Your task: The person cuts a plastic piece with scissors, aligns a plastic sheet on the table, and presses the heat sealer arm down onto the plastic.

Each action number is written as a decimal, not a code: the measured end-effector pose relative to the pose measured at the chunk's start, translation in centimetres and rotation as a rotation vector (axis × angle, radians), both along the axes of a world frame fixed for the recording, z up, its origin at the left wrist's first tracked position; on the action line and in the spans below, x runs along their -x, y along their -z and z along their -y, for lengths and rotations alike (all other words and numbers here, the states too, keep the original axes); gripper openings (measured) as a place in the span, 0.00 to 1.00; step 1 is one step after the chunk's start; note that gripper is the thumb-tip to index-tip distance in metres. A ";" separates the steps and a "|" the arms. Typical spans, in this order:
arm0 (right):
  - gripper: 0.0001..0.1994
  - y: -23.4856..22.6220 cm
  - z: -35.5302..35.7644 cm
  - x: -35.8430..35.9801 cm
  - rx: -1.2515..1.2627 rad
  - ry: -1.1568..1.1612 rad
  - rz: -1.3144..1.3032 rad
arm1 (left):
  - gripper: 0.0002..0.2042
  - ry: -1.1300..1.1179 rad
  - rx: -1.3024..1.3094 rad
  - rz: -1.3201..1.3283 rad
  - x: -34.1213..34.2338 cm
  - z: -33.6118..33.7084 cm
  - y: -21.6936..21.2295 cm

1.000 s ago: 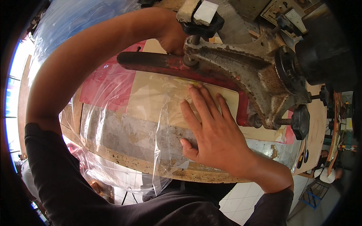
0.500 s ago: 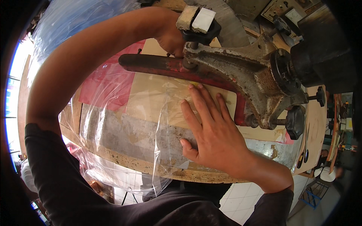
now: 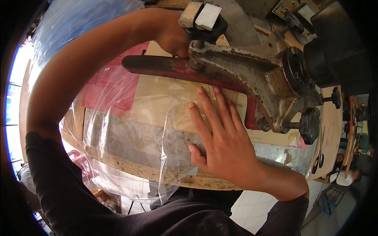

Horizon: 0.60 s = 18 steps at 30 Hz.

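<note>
Clear plastic sheet [image 3: 130, 118] under flat right hand [image 3: 222, 143]

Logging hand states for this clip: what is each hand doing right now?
Left hand: behind the machine's arm; grip cannot be told.
Right hand: open, flat on the clear plastic sheet.

Clear plastic bag [image 3: 130, 118] spread flat on the table [image 3: 138, 171], draping over its near edge, red sheet [image 3: 108, 88] beneath.

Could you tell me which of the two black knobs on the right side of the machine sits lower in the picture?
The big rounded black knob at the machine's lower right end is the lower one. The other, a smaller black knob, sits above it, farther right.
</note>
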State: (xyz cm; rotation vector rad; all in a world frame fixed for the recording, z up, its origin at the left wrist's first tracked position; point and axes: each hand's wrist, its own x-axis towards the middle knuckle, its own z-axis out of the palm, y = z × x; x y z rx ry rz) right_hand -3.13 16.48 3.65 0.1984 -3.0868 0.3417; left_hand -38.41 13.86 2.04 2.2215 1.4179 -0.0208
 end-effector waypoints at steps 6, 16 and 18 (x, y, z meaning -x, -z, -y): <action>0.38 0.0 -0.2 -0.1 0.022 0.010 -0.002 | 0.16 0.008 0.054 0.096 0.3 -0.4 0.1; 0.38 0.2 -0.3 0.0 0.048 -0.004 0.013 | 0.16 0.022 0.163 0.316 0.4 -1.7 1.3; 0.38 0.1 -0.3 0.0 0.050 -0.007 0.017 | 0.16 0.020 0.181 0.350 0.6 -1.9 1.4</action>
